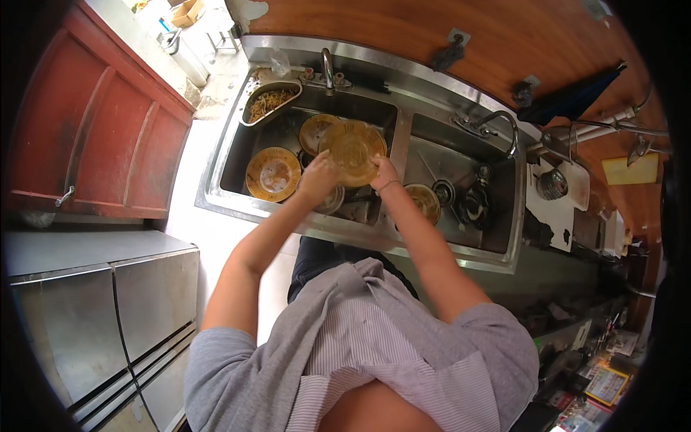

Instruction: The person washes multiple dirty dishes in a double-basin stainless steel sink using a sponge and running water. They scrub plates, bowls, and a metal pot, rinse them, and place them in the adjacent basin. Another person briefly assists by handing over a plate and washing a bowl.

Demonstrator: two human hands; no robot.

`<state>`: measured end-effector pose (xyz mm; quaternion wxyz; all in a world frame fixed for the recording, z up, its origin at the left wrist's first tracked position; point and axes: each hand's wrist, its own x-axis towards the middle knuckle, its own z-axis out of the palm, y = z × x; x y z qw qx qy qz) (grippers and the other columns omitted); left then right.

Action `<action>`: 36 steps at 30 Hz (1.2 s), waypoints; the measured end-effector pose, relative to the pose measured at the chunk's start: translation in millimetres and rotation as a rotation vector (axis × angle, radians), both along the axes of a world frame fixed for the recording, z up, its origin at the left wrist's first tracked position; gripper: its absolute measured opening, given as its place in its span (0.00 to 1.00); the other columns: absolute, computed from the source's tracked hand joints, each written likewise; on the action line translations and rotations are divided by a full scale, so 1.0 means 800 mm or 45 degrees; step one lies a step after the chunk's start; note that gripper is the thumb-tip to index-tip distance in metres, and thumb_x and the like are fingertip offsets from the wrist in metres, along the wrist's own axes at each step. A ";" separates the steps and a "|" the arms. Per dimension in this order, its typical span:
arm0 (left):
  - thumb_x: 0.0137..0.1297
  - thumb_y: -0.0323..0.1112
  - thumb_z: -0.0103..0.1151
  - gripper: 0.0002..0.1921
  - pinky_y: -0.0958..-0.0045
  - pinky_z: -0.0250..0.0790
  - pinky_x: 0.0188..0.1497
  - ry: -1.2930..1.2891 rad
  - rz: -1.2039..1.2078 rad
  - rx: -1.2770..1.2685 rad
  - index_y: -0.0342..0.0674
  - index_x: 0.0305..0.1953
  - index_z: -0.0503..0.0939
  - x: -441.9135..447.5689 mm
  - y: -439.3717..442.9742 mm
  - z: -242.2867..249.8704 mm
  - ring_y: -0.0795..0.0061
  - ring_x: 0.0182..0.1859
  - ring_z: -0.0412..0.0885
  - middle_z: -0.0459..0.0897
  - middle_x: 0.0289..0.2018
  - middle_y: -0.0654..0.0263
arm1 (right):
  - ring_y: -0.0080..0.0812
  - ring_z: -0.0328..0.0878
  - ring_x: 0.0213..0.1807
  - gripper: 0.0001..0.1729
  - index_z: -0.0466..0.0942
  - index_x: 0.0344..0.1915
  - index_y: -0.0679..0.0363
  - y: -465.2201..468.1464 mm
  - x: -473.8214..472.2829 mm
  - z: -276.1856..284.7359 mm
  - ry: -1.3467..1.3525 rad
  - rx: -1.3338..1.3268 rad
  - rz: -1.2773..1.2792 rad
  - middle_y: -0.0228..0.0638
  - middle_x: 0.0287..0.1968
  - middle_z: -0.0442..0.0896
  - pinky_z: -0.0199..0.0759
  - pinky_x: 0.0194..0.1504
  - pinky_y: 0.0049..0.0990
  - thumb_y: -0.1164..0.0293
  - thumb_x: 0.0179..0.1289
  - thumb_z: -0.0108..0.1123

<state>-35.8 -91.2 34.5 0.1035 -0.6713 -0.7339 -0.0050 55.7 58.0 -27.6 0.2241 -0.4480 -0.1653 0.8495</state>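
Note:
My left hand and my right hand grip opposite sides of a yellow patterned plate, blurred, above the left basin of a steel double sink. Part of a second yellow plate shows behind it. Another yellow plate, with soapy liquid on it, lies left of my left hand. A clear round dish is partly hidden under my left hand. In the right basin a yellowish round bowl sits beside the drain, partly hidden by my right forearm.
A metal strainer tray of food scraps sits at the back left corner. One faucet rises behind the left basin, a curved one behind the right. A dark object lies in the right basin. A red door stands at left.

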 end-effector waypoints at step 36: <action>0.69 0.40 0.37 0.18 0.62 0.68 0.51 -3.690 1.080 0.929 0.36 0.51 0.71 0.083 0.050 -0.047 0.63 0.49 0.75 0.76 0.48 0.56 | 0.33 0.77 0.48 0.21 0.68 0.52 0.65 -0.062 0.051 0.066 0.335 -0.086 0.284 0.41 0.48 0.76 0.77 0.44 0.30 0.79 0.58 0.56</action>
